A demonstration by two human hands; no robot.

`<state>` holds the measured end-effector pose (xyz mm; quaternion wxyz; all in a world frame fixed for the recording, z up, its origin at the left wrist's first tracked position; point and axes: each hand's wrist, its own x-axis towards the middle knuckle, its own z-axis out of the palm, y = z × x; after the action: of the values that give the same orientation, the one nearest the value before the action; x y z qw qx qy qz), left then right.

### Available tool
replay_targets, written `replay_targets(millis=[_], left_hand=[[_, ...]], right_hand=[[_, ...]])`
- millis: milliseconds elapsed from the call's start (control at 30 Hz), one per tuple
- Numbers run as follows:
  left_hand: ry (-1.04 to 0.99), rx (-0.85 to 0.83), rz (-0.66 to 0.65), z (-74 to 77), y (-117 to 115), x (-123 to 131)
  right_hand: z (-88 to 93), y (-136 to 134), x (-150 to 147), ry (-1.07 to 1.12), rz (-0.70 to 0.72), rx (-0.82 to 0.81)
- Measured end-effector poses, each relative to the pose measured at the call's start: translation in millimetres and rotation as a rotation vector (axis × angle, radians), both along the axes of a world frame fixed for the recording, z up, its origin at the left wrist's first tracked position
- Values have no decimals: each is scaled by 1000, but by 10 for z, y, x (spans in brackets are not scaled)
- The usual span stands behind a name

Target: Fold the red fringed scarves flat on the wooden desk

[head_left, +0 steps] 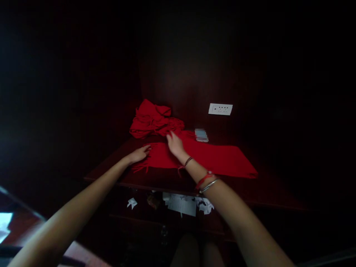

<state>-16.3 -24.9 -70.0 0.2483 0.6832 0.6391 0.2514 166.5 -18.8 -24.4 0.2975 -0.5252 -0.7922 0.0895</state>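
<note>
While one scarf point(217, 157) lay just nearer than one phone point(201, 136), one rumpled heap point(150, 118) sat left of the phone. One left hand point(139, 154) rested open by the scarf's fringe point(146, 167); one right hand point(175, 144) curled, grip too blurred to tell. Scarf looked red, flat, straight-edged.

Cloth point(219, 157) on tabletop point(158, 178), phone point(201, 134) behind

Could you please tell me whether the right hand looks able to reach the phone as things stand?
Probably yes: the phone lies near the right hand, and only flat red cloth shows between them.
</note>
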Motion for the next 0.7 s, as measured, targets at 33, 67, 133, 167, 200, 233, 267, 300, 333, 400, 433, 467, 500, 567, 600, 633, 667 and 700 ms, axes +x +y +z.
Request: replay_targets(millis=[33,67,133,167,200,233,267,300,333,400,433,467,500,567,600,633,667,700], left_hand=[[-139,-22,13,-16,1,-35],[-250,-42,18,-32,3,-57],[-332,-63,15,-57,17,-72],[-301,-52,9,-65,27,-71],[-236,-32,0,-68,39,-68],[-151,-6,-16,-69,50,-67],[-60,22,-36,-66,59,-69],[30,50,-52,-63,65,-76],[109,74,-61,-61,68,-89],[213,98,-43,-67,68,-135],[235,98,-22,-76,67,-166],[235,88,-5,-91,67,-199],[216,75,-2,-109,68,-234],[141,63,-32,-148,75,-299],[104,66,-52,-166,81,-327],[76,73,-59,-181,88,-351],[62,78,-56,-192,94,-370],[62,84,-46,-198,100,-383]], right_hand=[[-228,-95,-192,-14,8,-31],[-418,-178,-329,-32,15,-51],[-655,-282,-459,-124,35,-20],[-696,-295,-468,-154,33,0],[-687,-284,-451,-166,27,12],[-635,-255,-418,-149,11,5],[-548,-212,-374,-101,-12,-21],[-437,-164,-326,-34,-40,-50],[-317,-115,-281,46,-71,-64],[-102,-41,-211,218,-112,0],[-32,-23,-194,287,-111,78],[0,-21,-193,324,-85,167],[-9,-35,-206,321,-39,239],[-142,-106,-267,183,102,261],[-249,-156,-307,65,180,220],[-368,-210,-345,-61,246,156],[-483,-262,-377,-173,293,102],[-583,-309,-400,-246,308,74]])
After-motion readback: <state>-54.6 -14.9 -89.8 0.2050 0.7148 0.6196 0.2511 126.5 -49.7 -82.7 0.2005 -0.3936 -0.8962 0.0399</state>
